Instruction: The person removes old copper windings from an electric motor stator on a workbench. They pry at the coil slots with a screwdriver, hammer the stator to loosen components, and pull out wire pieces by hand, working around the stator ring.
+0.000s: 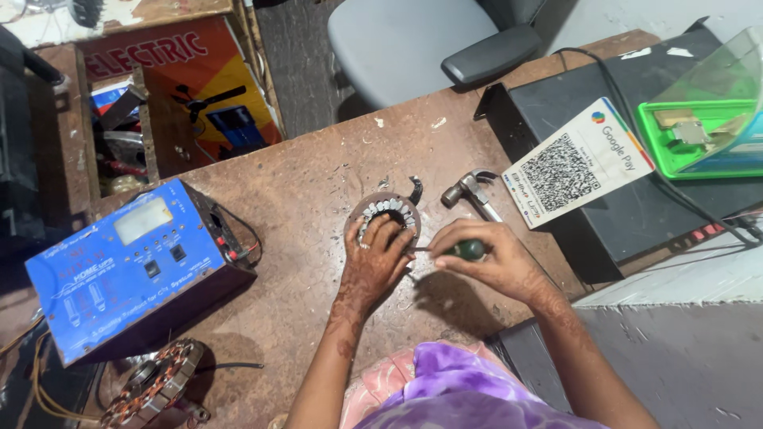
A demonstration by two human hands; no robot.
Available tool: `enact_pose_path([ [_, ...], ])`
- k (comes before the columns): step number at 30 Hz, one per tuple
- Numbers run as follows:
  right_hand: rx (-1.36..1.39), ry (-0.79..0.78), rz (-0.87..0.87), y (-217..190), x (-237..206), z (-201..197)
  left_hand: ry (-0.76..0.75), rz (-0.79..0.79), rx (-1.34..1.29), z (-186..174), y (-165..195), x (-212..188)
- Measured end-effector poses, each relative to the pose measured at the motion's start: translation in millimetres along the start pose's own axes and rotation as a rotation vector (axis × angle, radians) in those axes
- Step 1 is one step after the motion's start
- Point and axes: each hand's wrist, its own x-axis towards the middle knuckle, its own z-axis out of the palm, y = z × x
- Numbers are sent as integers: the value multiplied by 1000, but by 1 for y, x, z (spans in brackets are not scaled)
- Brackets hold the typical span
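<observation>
Stator ring point(387, 213) pressed flat on workbench point(318, 183) by left hand point(378, 258), fingers spread; right hand point(485, 258) fingers pinching green-handled screwdriver point(461, 250).

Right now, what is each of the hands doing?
Left hand: pressed flat on the ring-shaped stator, gripping nothing.
Right hand: closed around a green-handled screwdriver.

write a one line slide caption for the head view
Left hand steadies a ring-shaped stator core on a worn wooden bench while the right hand works a green-handled screwdriver against it.
</observation>
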Motion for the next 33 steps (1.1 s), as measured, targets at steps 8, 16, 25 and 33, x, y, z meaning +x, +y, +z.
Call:
enact_pose_path([
  [8, -7, 103, 204, -20, 4, 4, -70, 49, 219, -21, -8, 1],
  [16, 90, 125, 214, -17, 1, 18, -117, 237, 139, -17, -25, -2],
  [25, 235, 189, 155, -20, 10, 14, -203, 248, 127, -54, -27, 28],
  [33, 323, 136, 183, 2, 24, 30, -285, 173, -54, -70, -23, 36],
])
